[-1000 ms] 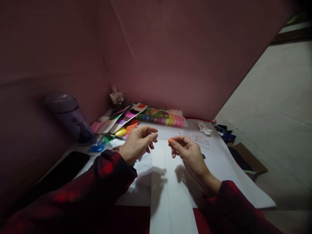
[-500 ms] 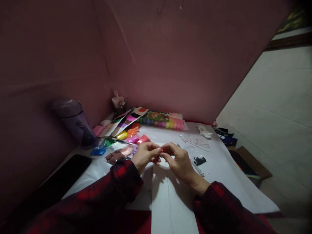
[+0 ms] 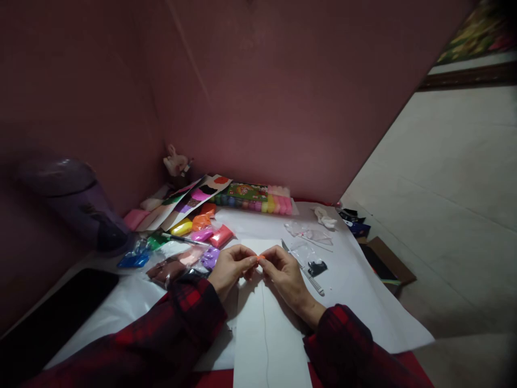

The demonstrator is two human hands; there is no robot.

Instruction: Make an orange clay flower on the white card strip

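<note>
A small piece of orange clay [image 3: 260,259] is pinched between the fingertips of both hands, a little above the white strip of card [image 3: 270,345]. My left hand [image 3: 233,269] grips it from the left with thumb and forefinger. From the right, my right hand [image 3: 288,277] holds it the same way, its other fingers curled. A thin wavy line [image 3: 265,328] runs down the card below the hands. Just right of my right hand lies a craft knife [image 3: 314,281] with a ridged grey handle, beside a black lump in clear wrap [image 3: 317,268].
Bagged clay in several colours, such as a red pack [image 3: 221,235] and a blue pack [image 3: 133,261], lies at the left. Behind stands a tray of coloured clay [image 3: 258,200]. A purple cylinder [image 3: 95,215] and a black phone-like slab [image 3: 60,318] are far left.
The view has shifted, so the scene sits further left. Both hands have come slightly lower in the picture, and more of the orange piece shows between the fingertips.
</note>
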